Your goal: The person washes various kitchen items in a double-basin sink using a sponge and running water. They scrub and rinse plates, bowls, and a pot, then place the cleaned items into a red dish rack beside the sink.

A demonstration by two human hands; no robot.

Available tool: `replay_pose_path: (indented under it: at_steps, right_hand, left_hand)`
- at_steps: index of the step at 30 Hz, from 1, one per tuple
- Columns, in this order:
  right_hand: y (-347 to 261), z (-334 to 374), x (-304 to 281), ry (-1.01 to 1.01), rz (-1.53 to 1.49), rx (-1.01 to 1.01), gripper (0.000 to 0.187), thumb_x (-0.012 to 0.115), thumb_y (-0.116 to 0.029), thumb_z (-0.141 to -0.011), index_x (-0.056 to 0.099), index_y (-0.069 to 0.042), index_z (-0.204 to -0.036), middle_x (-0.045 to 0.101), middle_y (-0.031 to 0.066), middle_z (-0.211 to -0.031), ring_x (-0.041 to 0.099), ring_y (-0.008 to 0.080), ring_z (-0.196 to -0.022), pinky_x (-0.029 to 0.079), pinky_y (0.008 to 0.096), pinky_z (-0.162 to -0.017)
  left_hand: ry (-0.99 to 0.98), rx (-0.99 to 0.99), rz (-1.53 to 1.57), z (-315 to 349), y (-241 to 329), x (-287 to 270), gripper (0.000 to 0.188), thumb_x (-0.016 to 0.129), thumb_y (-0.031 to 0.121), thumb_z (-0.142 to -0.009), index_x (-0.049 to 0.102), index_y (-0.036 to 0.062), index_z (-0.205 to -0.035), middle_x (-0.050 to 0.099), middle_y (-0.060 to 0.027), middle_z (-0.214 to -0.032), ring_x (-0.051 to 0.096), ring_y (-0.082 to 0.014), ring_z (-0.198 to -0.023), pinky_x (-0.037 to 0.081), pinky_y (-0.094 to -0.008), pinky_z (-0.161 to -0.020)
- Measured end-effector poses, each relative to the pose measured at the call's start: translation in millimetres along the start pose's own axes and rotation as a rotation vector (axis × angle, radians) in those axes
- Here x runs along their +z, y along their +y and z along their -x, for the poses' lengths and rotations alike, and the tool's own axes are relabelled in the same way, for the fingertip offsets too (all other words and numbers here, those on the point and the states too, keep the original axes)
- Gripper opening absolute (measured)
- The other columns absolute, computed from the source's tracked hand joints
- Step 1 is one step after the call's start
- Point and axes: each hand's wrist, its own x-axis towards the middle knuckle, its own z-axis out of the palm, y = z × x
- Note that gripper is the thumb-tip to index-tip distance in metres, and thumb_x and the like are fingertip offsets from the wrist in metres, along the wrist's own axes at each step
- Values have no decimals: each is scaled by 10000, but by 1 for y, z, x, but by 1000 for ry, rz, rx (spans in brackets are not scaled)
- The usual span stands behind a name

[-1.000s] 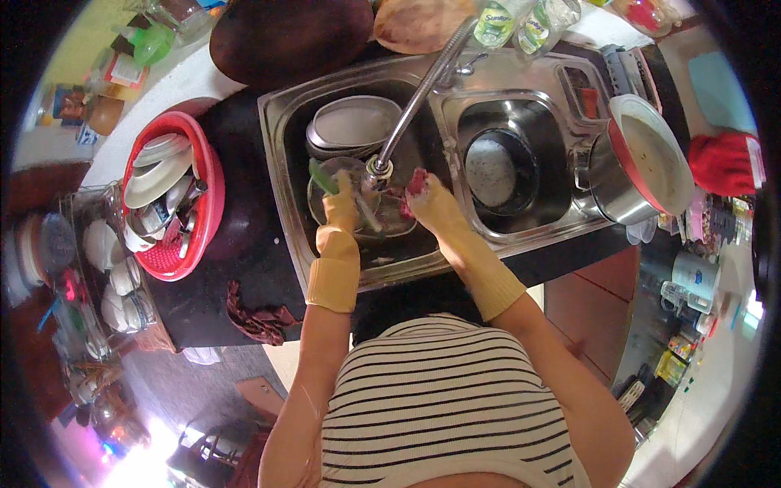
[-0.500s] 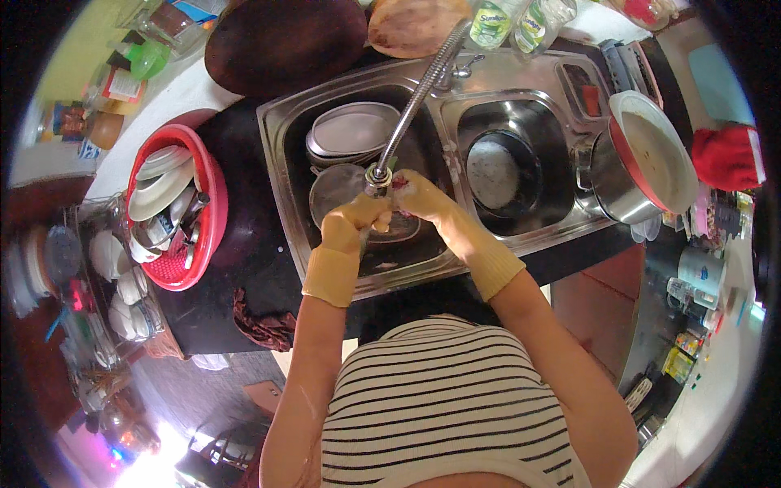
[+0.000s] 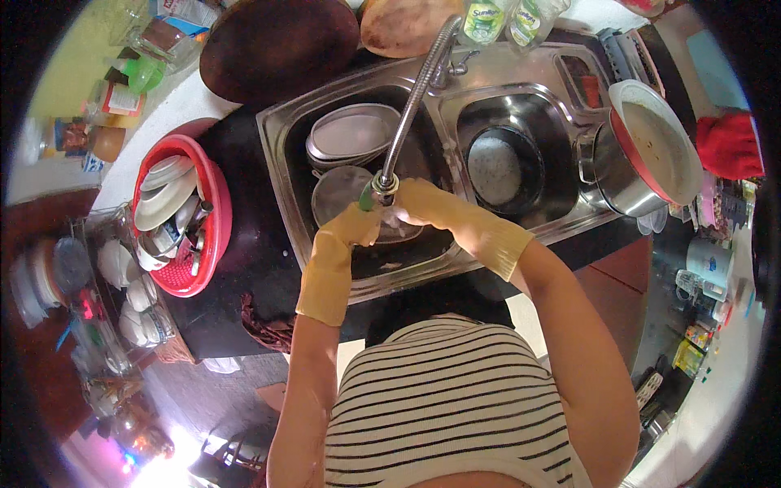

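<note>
Both my hands wear long yellow rubber gloves and meet beneath the tap's spout (image 3: 386, 185) over the left sink basin (image 3: 281, 175). My left hand (image 3: 351, 226) is closed, with a small green thing (image 3: 367, 198) showing at its fingertips; its kind is unclear. My right hand (image 3: 419, 203) is curled just right of the spout. Its fingertips are partly hidden, and I cannot make out what they hold. Under and behind my hands lie a round lid or dish (image 3: 335, 191) and a stack of oval grey dishes (image 3: 350, 130).
A dark round pan (image 3: 504, 169) sits in the right basin. Beside it stands a steel pot (image 3: 610, 163) with a red-rimmed bowl (image 3: 655, 146). A red basket (image 3: 218, 220) of dishes is at left. A dark cloth (image 3: 264, 325) lies on the counter's near edge. Detergent bottles (image 3: 486, 20) stand behind.
My left hand has shifted slightly down and left, and the green thing now shows beside it. My right hand has turned, its wrist lower and further right. The view has shifted slightly.
</note>
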Motion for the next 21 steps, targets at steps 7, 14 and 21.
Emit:
replay_pose_path:
  at_steps: [7, 14, 21]
  right_hand:
    - [7, 5, 6, 242, -630, 321, 345, 415, -296, -1011, 631, -48, -1115, 707, 223, -850, 704, 370, -683, 544, 481, -630]
    - [1, 12, 7, 323, -105, 522, 290, 548, -260, -924, 608, -12, -1063, 698, 269, -953, 689, 444, -900, 532, 533, -796]
    - [-14, 23, 37, 226, -167, 418, 285, 521, -131, -938, 625, -31, -1184, 698, 280, -1037, 696, 404, -1019, 563, 489, -813]
  left_hand:
    - [-120, -31, 321, 8, -1, -11, 358, 603, 355, -984, 717, 22, -917, 605, -50, -651, 569, -150, -543, 400, -336, -455]
    - [361, 34, 679, 15, -6, -4, 326, 645, 305, -970, 654, -6, -1067, 691, -125, -844, 696, -248, -699, 553, -350, -599]
    - [413, 277, 502, 14, -55, 46, 313, 529, 277, -1040, 621, 0, -1154, 701, -145, -876, 671, -232, -744, 537, -364, -722]
